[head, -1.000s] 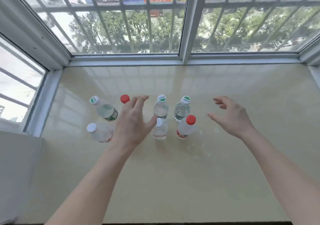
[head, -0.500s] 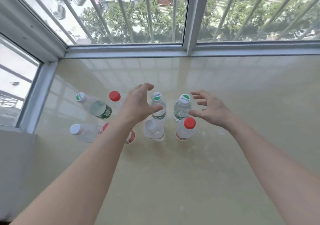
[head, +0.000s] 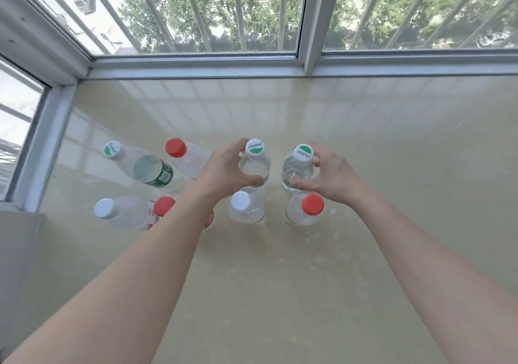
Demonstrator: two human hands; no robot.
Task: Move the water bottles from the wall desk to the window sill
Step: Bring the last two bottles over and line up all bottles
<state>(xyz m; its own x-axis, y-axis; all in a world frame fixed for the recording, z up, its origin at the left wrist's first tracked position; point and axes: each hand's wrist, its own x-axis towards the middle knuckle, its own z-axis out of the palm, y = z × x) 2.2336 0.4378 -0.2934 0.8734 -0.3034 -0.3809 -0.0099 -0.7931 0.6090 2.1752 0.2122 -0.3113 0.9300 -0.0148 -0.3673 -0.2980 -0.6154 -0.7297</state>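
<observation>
Gripping with the left hand (head: 224,173) a green-capped bottle (head: 255,166), with thumb in front and fingers curled behind its shoulder. Gripping with the right hand (head: 333,178) a second green-capped bottle (head: 297,171), just beside the first. Set upright on the window sill (head: 392,139), in the back row. Hemmed in at the front by a white-capped bottle (head: 246,208) and a red-capped bottle (head: 307,209) (close under the wrists). Flanked to the left by a green-labelled bottle (head: 152,170), a far red-capped bottle (head: 179,153), a corner white-capped bottle (head: 123,213) and another red cap (head: 164,206) partly hidden by the left forearm (head: 157,251).
</observation>
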